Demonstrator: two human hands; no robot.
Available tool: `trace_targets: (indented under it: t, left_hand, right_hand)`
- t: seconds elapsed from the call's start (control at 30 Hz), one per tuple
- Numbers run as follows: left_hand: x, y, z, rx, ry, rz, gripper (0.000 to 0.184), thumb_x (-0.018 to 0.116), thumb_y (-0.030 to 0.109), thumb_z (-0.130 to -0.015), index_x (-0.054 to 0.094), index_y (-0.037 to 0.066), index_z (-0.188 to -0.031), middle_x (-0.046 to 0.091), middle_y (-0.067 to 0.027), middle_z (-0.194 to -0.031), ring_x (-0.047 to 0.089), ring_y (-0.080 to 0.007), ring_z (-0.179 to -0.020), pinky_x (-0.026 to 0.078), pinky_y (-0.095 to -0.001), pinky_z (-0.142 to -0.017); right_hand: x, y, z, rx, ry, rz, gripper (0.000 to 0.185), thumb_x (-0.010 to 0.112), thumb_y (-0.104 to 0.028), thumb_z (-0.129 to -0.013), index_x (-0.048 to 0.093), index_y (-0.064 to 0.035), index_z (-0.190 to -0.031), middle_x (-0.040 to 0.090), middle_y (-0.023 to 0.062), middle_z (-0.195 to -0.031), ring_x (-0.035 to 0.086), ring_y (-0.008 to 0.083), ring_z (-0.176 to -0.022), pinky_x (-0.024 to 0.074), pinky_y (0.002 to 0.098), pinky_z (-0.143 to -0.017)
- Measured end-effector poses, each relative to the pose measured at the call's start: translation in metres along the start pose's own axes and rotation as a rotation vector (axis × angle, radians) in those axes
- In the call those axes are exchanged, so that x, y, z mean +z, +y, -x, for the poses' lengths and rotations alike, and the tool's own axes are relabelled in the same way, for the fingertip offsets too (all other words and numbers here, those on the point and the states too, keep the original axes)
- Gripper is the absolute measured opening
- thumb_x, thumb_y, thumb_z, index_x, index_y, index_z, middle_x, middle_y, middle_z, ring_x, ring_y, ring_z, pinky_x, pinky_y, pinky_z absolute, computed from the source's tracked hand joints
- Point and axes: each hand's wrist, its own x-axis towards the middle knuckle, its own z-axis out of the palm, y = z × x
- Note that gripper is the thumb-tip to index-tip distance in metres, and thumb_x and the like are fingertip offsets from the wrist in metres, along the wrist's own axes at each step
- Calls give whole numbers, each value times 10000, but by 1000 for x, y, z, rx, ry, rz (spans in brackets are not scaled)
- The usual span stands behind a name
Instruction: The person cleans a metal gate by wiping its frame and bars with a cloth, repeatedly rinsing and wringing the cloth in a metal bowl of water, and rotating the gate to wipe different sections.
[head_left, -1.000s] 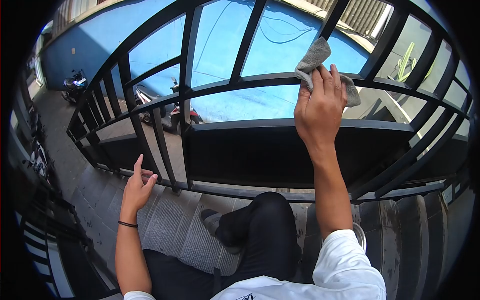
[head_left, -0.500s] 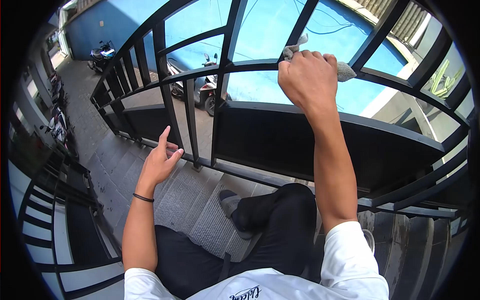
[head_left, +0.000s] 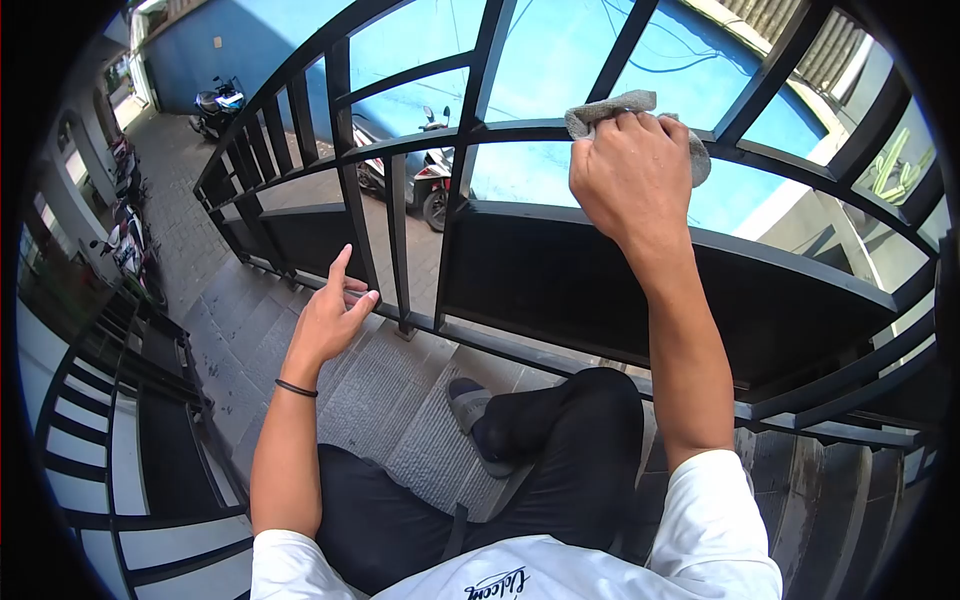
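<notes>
Gripping: right hand [head_left: 632, 185], fingers around grey fabric cloth [head_left: 612, 107], on curved black metal crossbar [head_left: 520, 132]
Free: left hand [head_left: 333, 315], fingers loosely spread
Crossbar done, left: cannot tell

1. Wears a white shirt [head_left: 590, 575] with short, loose sleeves [head_left: 715, 505], softly creased around the upper arms.
2. Bears black, slanted, handwritten-style lettering [head_left: 497, 582] on the shirt front, close to the lower edge of the view and hard to read.
3. Shows bare forearms [head_left: 690, 340] from below the sleeves down to the left hand [head_left: 335, 318] and the right hand [head_left: 635, 175].
4. Carries a thin, round black band [head_left: 296, 388] on the left wrist.
5. Wears plain black trousers [head_left: 585, 430], long in the leg.
6. Shows a narrow dark strap [head_left: 457, 530] at the waist, close in colour to the trousers.
7. Wears grey footwear [head_left: 467, 405] with darker parts; shoe or sock, hard to tell.
</notes>
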Motion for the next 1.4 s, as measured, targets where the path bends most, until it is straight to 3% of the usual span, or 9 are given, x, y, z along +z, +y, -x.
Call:
trace_targets:
  t: [0.1,0.23,0.43,0.57,0.63,0.77,0.83,1.03,1.4]
  left_hand:
    - [2,-4,1,-13,-31,23,790,671,269,-916,244,92,-1556,693,-182,-1076,706,-295,-889,544,-397,-816]
    - [1,0,-2,12,-5,6,791,668,276,-918,241,88,-1556,693,-181,-1071,705,-293,-881,543,-402,-814]
    - [0,-9,-2,-1,-10,4,794,667,279,-916,240,81,-1556,694,-179,-1072,706,-296,-877,541,-405,-823]
    - [0,-14,-5,-43,-21,-23,772,655,206,-934,226,73,-1561,694,-166,-1083,691,-250,-889,533,-365,-840]
    - [-3,-23,-4,-28,1,8,795,661,274,-920,232,70,-1558,700,-167,-1077,703,-283,-868,540,-400,-826]
    - [-11,-27,-5,9,25,-58,789,657,269,-924,233,64,-1558,703,-159,-1074,701,-275,-866,538,-394,-829]
    - [-13,-31,-7,-48,35,30,788,654,264,-927,229,59,-1557,700,-160,-1084,699,-270,-875,536,-389,-832]
    - [-10,-29,-7,-59,27,40,795,665,277,-924,232,57,-1554,692,-176,-1075,696,-284,-880,534,-397,-830]
    - [-15,-19,-3,-105,12,-12,781,652,238,-942,213,62,-1563,691,-150,-1100,684,-252,-905,530,-370,-838]
  right_hand:
    - [-23,7,-30,161,-458,-72,387,430,-212,-879,758,-15,-819,734,211,-870,703,330,-831,388,549,-1010]
    - [-21,-4,-10,41,-211,-6,327,494,-202,-859,752,-15,-787,724,185,-814,699,322,-835,396,516,-1011]
    - [0,-40,42,108,199,-327,416,521,-183,-867,620,93,-1163,611,270,-1223,570,383,-1172,392,510,-1031]
    - [-5,-78,64,537,-292,-1340,354,421,-243,-975,615,52,-955,679,216,-828,663,352,-855,489,367,-805]
    - [15,-109,75,1069,-584,-2243,410,400,-319,-1039,651,3,-1082,695,135,-1095,660,272,-998,493,398,-927]
    - [12,-105,67,1097,-766,-2801,467,404,-357,-1048,639,28,-1171,696,153,-1119,663,261,-1032,497,402,-960]
    - [2,-98,57,923,-246,-2580,389,459,-294,-1043,645,24,-1169,697,146,-1114,665,250,-1012,503,396,-937]
    - [-2,-66,-2,149,511,-366,370,610,-133,-831,652,58,-1145,658,248,-1073,593,392,-1146,416,441,-1032]
    - [48,-112,-48,125,-317,-191,348,557,-193,-749,718,50,-938,713,204,-968,653,344,-991,421,447,-970]
